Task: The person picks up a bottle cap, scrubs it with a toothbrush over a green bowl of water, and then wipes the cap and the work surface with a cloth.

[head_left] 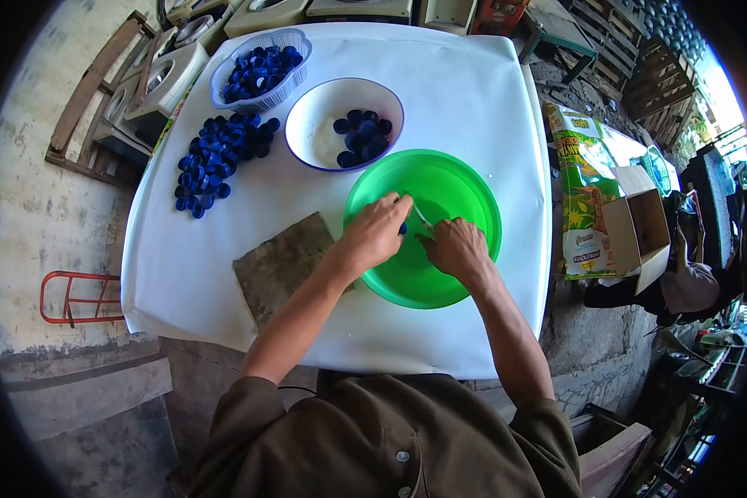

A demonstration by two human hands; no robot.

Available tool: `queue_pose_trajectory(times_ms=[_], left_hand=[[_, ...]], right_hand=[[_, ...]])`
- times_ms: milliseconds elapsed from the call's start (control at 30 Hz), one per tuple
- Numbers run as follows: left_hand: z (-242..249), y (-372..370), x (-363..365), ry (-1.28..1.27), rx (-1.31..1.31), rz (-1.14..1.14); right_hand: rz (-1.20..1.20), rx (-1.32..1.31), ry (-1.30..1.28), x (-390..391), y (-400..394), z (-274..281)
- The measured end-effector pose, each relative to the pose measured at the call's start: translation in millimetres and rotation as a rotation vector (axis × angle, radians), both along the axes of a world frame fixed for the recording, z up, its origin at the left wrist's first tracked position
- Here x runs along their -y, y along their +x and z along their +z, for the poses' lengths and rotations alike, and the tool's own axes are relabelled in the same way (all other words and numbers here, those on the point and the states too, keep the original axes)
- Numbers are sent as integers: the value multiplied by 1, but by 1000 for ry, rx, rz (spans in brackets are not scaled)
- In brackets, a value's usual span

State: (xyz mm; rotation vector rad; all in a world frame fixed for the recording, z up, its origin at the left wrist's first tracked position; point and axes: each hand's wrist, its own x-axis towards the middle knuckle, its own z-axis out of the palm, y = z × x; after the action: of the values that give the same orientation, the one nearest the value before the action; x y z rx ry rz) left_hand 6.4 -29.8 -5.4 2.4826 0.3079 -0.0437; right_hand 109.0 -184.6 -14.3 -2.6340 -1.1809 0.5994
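Note:
Over the green basin (423,286), my left hand (375,231) is closed around a blue bottle cap (402,227), with only part of the cap showing between the fingers. My right hand (459,249) grips a small knife (422,214); its thin pale blade points up and left toward the left hand, and its handle is mostly hidden in the fist. Just beyond the basin stands a white bowl (305,124) with a dark blue rim, holding several blue caps (362,137) on its right side.
A lilac plastic basket (278,101) full of blue caps stands at the back left. Beside it lies a loose pile of blue caps (212,162). A worn brown board (282,261) lies under my left forearm. Right of the white table (465,75) are an open cardboard box (639,228) and a seated person.

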Motion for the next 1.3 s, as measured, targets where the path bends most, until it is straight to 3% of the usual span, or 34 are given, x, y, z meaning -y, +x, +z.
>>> queue_pose_trajectory(times_ms=[200,400,633,733,833,1033,1133,1300], left_hand=[[-13,-1,-2,137,0,-75],[14,0,-3,-168,176,16],[7,-7,-9,-574,571,11],[20,-13,-6,-436,544,76],[26,-16,-4,-121,354,7],[9,-17,-4,73,303,-70],[23,-11,-4,-357,329,111],[14,-2,-17,-962,383,221]], right_hand=[[30,17,7,1,0,-9],[-15,-40,71,2,0,-8],[-47,11,220,9,0,12],[-80,1,274,13,-1,31],[-89,15,329,18,-2,37],[-160,-128,364,26,-8,60],[-189,-170,430,30,-9,63],[-183,-179,559,41,-13,63]])
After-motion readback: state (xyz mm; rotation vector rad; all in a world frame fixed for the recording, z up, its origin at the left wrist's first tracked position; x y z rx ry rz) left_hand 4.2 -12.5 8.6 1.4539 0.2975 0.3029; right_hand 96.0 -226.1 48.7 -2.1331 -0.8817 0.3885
